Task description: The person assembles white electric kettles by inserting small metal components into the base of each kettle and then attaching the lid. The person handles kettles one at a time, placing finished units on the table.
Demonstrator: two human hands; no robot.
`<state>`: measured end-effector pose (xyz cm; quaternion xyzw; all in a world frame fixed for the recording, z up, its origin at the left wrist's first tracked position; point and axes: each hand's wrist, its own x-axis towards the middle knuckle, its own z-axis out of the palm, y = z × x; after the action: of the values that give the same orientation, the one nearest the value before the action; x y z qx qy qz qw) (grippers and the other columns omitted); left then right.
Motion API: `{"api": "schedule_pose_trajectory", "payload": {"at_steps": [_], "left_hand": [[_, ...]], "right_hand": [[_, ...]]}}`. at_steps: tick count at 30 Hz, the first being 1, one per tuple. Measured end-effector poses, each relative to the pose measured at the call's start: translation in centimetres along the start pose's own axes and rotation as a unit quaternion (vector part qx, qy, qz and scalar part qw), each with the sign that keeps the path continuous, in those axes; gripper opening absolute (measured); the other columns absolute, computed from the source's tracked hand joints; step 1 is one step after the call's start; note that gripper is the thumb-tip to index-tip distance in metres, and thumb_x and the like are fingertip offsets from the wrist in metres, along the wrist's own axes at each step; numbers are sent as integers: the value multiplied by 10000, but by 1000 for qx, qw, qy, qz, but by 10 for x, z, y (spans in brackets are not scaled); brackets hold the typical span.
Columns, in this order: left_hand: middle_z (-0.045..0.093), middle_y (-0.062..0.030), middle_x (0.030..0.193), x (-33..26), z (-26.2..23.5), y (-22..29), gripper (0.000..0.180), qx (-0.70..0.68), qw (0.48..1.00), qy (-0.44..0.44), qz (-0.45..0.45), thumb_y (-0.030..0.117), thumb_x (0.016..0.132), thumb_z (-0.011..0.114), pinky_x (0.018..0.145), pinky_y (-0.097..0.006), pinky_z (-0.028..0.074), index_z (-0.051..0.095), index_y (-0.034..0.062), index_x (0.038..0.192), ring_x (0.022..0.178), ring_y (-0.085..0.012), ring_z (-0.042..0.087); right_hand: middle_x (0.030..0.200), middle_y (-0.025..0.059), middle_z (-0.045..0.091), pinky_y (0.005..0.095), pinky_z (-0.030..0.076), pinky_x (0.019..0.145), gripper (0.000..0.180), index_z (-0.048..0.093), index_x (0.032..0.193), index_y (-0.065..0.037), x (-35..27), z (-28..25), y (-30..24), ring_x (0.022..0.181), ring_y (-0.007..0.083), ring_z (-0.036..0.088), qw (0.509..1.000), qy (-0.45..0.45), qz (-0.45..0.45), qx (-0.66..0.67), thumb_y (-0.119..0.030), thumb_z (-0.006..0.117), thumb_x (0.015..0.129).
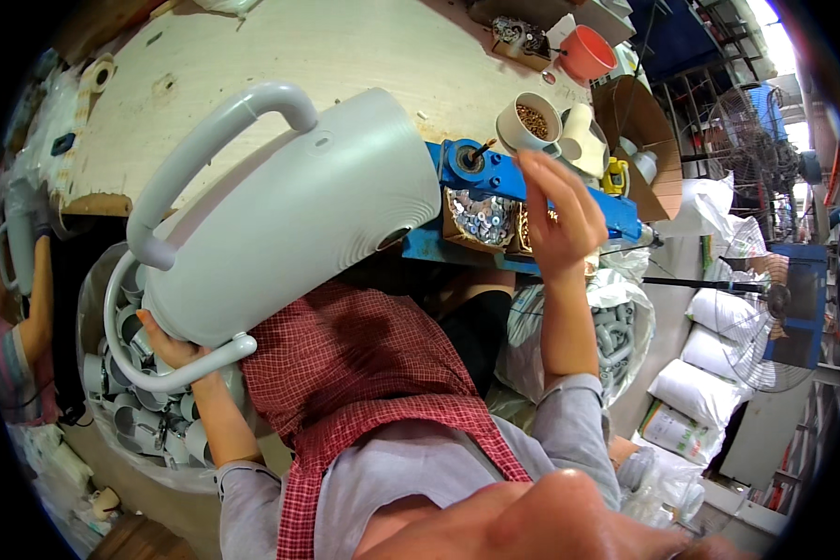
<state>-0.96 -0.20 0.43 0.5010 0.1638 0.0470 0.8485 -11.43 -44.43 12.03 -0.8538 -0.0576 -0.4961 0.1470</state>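
A large light-grey plastic watering can (289, 215) lies tilted across my lap, at the table's front edge. My left hand (170, 343) grips its lower left end, beside one curved handle; the fingers are partly hidden under the body. The other handle arches along the upper side. At the can's right end, ridged rings surround a dark hole by a blue metal fixture (490, 170) with an upright pin. My right hand (562, 213) is raised over the fixture's right part, fingers stretched and slightly bent, and I see nothing held. Below it sit small boxes of metal washers (483, 217) and brass-coloured parts.
A cup of small brass parts (532, 121), a red bowl (588, 53) and a cardboard box (637, 140) stand beyond the fixture. A bag of grey parts (145, 420) stands at left, another (616, 336) at right. Fans and white sacks (689, 392) are farther right; another person's arm (37, 308) is far left.
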Motion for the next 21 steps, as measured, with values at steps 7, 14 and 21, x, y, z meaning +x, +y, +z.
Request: {"api": "schedule_pose_trajectory", "payload": {"at_steps": [7,14,21], "left_hand": [[625,-122,1180,1,20,-11,551,-3,998,-57,15,467,1026,370,883,-340,532,555,-15,1219,1049,-186,626],[664,-124,1058,22,45,-13,547,28,994,-103,28,457,1021,408,774,-322,552,599,-44,1128,923,-178,661],[687,-139,957,25,116,-38,557,54,974,-208,74,443,993,501,692,-293,528,635,-94,1053,797,-181,662]], "right_hand": [[932,98,712,282,552,658,266,724,925,-28,13,21,15,769,220,691,998,-33,-56,-10,93,720,688],[998,130,701,302,545,734,380,689,1083,-11,5,1,5,867,235,690,996,-35,74,31,37,747,710],[926,71,603,268,503,803,410,618,1153,76,-37,-24,4,835,142,601,906,6,354,230,85,722,756]]}}
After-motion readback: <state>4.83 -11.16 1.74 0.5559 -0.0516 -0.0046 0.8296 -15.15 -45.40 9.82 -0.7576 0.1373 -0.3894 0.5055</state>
